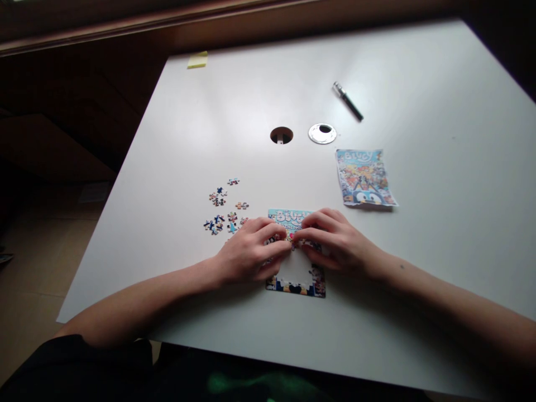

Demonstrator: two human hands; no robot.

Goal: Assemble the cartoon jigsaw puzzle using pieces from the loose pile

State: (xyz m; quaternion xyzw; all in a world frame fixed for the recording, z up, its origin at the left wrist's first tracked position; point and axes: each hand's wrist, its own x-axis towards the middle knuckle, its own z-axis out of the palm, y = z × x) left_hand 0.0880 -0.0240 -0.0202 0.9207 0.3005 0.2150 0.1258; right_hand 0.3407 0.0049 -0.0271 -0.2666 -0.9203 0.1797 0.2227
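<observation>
Blue-topped puzzle: flat on the tabletop near the person, partly covered by both hands; its frame holds picture pieces around the edge, with a pale unfilled area in the lower middle.
Left hand: fingers bent, tips drawn close over the upper end of that area; what this grip has, if anything, is hidden.
Right hand: fingers curled, tips just beside the left's; the grip looks narrow, but whether it pinches a piece I cannot tell.
Piece-fitting: apparently the step in hand; the next move seems to call for lining up tabs and pressing flat.
Loose pieces: directly on the tabletop, left of the puzzle, in no container.
Picture sheet: beyond the right hand.
Hole: something pale inside; disc beside it.
Pen: lying beyond the sheet.
</observation>
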